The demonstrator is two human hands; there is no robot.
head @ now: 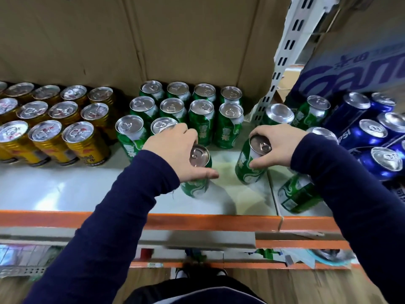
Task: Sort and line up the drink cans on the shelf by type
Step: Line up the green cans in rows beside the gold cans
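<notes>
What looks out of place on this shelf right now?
Stray green cans stand right of the white upright, beside the blue cans, away from the green block. Another green can sits alone near the front edge, under the right sleeve. No spills visible.

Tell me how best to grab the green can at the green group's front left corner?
Probably wrap the grip round the upright green metal can just below its rim, coming from the front left: those sides are open, while other green cans stand close behind and right of it.
</notes>
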